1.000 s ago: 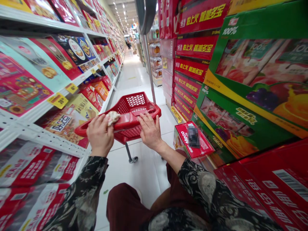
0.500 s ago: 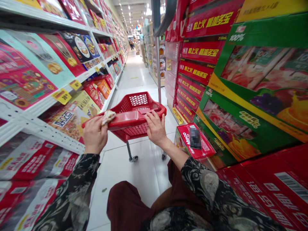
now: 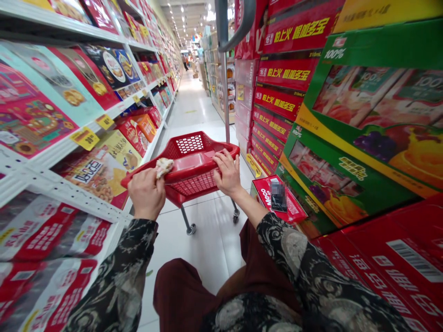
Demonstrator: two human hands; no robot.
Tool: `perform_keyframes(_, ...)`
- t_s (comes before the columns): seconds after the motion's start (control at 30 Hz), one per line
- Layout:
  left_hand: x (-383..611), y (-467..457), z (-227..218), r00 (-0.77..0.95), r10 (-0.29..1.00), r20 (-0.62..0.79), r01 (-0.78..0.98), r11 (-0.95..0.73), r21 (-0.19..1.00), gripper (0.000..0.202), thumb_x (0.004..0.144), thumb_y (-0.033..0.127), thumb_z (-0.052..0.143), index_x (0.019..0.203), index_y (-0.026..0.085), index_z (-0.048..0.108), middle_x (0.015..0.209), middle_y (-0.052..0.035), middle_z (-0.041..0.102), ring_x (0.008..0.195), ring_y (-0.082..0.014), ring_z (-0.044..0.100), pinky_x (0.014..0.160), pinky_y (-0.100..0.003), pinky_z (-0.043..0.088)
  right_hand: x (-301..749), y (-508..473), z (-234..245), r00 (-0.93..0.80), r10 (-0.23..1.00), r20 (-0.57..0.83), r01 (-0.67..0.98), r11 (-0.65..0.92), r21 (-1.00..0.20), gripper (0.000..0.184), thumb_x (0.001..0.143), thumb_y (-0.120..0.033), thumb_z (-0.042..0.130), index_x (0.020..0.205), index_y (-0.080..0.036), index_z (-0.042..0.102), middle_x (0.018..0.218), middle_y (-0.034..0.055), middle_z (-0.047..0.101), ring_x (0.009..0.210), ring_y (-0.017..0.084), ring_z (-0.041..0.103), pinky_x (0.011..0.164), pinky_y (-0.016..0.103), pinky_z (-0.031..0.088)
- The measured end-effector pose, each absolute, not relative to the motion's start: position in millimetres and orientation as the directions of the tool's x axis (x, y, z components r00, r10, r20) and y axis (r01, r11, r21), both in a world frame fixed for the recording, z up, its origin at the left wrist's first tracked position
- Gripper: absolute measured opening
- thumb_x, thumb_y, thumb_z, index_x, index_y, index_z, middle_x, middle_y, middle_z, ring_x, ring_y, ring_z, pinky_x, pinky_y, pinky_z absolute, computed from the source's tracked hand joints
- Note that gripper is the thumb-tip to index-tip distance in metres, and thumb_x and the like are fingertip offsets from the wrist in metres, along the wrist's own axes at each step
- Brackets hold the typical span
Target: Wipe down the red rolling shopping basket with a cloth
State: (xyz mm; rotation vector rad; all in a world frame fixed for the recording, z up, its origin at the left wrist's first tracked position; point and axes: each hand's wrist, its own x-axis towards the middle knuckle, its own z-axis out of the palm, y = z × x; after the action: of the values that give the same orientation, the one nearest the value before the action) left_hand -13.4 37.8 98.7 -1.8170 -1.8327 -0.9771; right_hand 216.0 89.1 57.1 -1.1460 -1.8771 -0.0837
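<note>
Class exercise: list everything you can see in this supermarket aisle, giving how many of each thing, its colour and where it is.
Wheeled shopping basket: one, red, straight ahead.
Crumpled piece: one, pale, in the left hand, at the basket's handle.
Shelving: one run, white, along the left.
Price tags: several, yellow, on the shelf edges.
Juice cases: at least two, green, stacked on the right.
Drink cases: many, red with yellow lettering, stacked on the right.
Box: one, red, low on the right.
Floor: one, white tile, underfoot.
Left hand: one, on the handle.
Right hand: one, resting on the handle.
Sleeves: two, dark patterned, both arms.
</note>
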Motion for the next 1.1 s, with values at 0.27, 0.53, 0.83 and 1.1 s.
perform_keyframes(0.27,-22.6,20.7,94.7,-0.006,0.675,0.737,0.977,-0.153,0.148,0.034,0.085,0.029,0.046,0.115,0.020,0.060,0.120,-0.0104,0.060,0.112,-0.0268,0.050,0.095,-0.043,0.035,227.1,103.0,71.1,-0.052,0.754,0.655,0.769,0.448,-0.455,0.039,0.088,-0.021,0.035,0.123,-0.020,0.053,0.134,0.0059,0.051,0.135,0.023,0.029,0.112,0.057,0.004)
perform_keyframes(0.53,11.7,21.1,99.4,0.063,0.663,0.746,0.972,-0.211,0.105,0.033,0.083,0.026,0.049,0.113,0.022,0.062,0.120,-0.0070,0.062,0.114,-0.0262,0.050,0.098,-0.047,0.033,187.6,75.9,77.9,-0.155,0.756,0.636,0.735,0.518,-0.436,0.044,0.088,-0.026,0.041,0.131,-0.018,0.046,0.144,0.0095,0.039,0.138,0.024,0.023,0.111,0.055,0.008)
perform_keyframes(0.83,-0.2,13.7,97.2,0.112,0.655,0.747,0.973,-0.223,0.050,0.033,0.085,0.025,0.047,0.115,0.022,0.061,0.121,-0.0063,0.062,0.117,-0.0239,0.049,0.099,-0.043,0.036,193.7,82.9,69.3,-0.229,0.689,0.688,0.709,0.602,-0.367,0.039,0.090,-0.024,0.038,0.126,-0.022,0.052,0.135,0.0046,0.051,0.135,0.023,0.031,0.111,0.056,0.004)
perform_keyframes(1.1,21.5,16.2,97.1,0.162,0.676,0.719,0.928,-0.351,0.121,0.034,0.086,0.027,0.046,0.117,0.022,0.059,0.122,-0.0067,0.061,0.117,-0.0228,0.048,0.101,-0.044,0.035,193.0,74.9,68.4,-0.189,0.713,0.676,0.683,0.590,-0.431,0.042,0.088,-0.027,0.039,0.128,-0.018,0.050,0.140,0.0090,0.044,0.136,0.026,0.027,0.109,0.057,0.013)
